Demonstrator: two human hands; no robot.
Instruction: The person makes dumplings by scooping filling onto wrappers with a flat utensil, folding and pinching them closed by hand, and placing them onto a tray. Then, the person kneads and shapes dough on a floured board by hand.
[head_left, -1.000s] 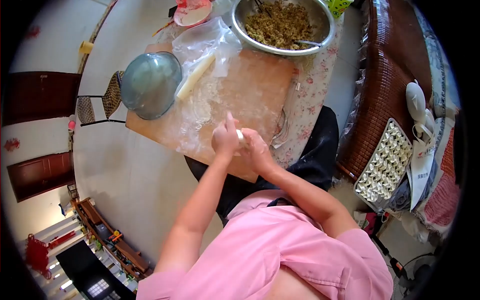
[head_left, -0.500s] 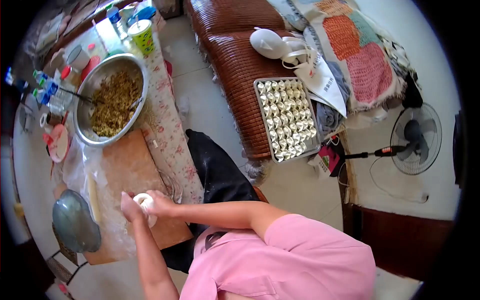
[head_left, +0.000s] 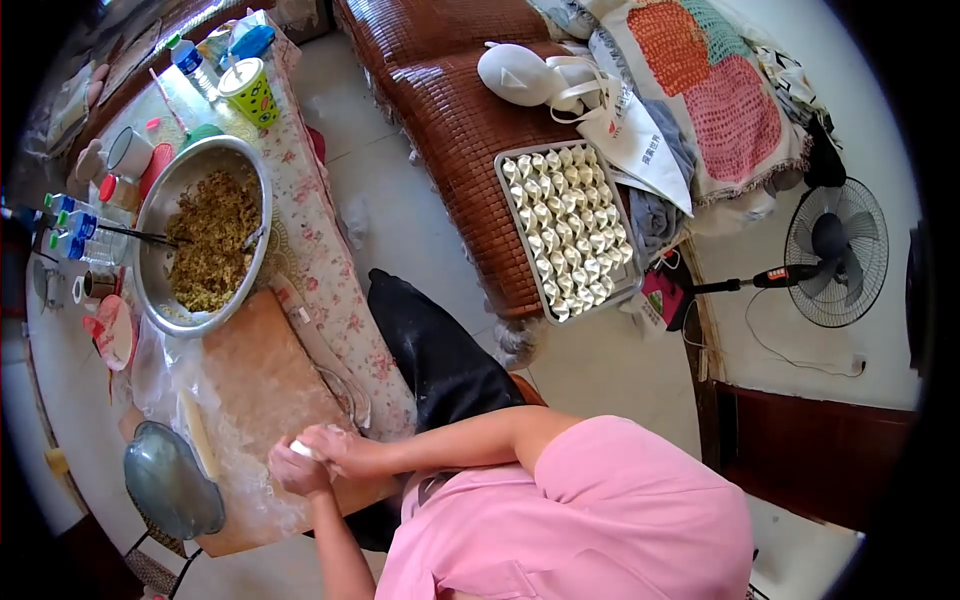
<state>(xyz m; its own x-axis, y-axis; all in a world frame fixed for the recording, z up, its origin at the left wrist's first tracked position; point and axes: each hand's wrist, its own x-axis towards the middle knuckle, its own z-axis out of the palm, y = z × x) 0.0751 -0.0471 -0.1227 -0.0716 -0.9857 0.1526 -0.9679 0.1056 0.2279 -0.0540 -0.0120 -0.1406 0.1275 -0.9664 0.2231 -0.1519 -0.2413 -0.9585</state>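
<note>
A piece of white dough (head_left: 301, 449) shows between my two hands, over the near edge of a floured wooden board (head_left: 265, 365). My left hand (head_left: 291, 472) is closed around it from below. Against it, my right hand (head_left: 342, 450) presses with bent fingers, and most of the dough is hidden. On the board's far side lie a pale rolling pin (head_left: 198, 432) and a crumpled sheet of clear plastic (head_left: 165, 375). Beside them sits a greyish, rounded bowl-like thing (head_left: 172, 485). A steel basin (head_left: 263, 200) of chopped filling (head_left: 210, 245) stands past the board's end, with chopsticks in it.
A tray (head_left: 633, 285) with rows of white dumplings (head_left: 565, 230) rests on the brown sofa (head_left: 440, 110). Bottles (head_left: 85, 225), a green cup (head_left: 250, 95) and a red-lidded jar (head_left: 120, 192) crowd the flowered tablecloth (head_left: 350, 345). A standing fan (head_left: 835, 250) is at the right.
The dough showed as a ring with a hole; now only a small white part is visible between my closed hands. The camera's view has shifted, so my hands appear lower and slightly rightward.
</note>
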